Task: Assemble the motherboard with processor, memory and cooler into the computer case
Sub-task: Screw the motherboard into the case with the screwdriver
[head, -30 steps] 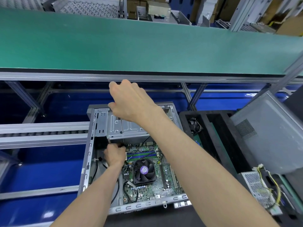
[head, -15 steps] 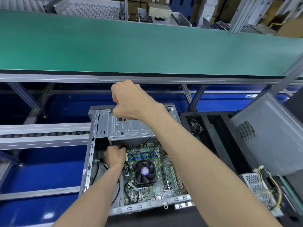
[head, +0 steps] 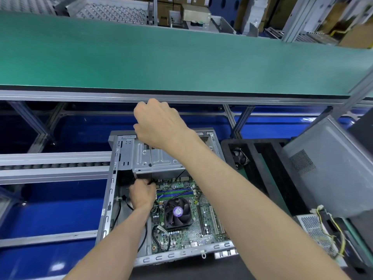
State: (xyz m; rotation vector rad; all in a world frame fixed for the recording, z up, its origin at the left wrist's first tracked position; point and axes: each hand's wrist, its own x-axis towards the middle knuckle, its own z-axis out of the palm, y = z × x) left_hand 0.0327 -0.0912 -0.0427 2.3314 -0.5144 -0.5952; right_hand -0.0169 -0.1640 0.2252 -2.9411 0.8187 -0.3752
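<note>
The right hand (head: pixel 159 126) is curled in a fist around the handle of a long screwdriver (head: pixel 151 156). The handle is hidden inside the fist; only the thin steel shaft shows, dropping straight toward 6 o'clock through a hole in the metal drive cage (head: pixel 155 158). The long shaft probably lets the tip reach a screw under the cage, which would block a shorter tool.

At 6 o'clock from that fist, deeper in the case, the left hand (head: pixel 142 194) has its fingers bent at the far left corner of the motherboard (head: pixel 181 221), just under the cage edge. It seems to steady the tip or a screw there, but what it pinches is hidden.

The motherboard already lies flat inside the open computer case (head: pixel 110 199). Its cooler (head: pixel 177 213), a black fan, sits at the board's centre, with the memory (head: pixel 173 194) sticks at 12 o'clock from the fan.

Farther out, at 3 o'clock from the case, stand a black foam tray (head: pixel 268 178) and a leaning grey side panel (head: pixel 327 168). At 12 o'clock, a green conveyor belt (head: pixel 181 57) runs across.
</note>
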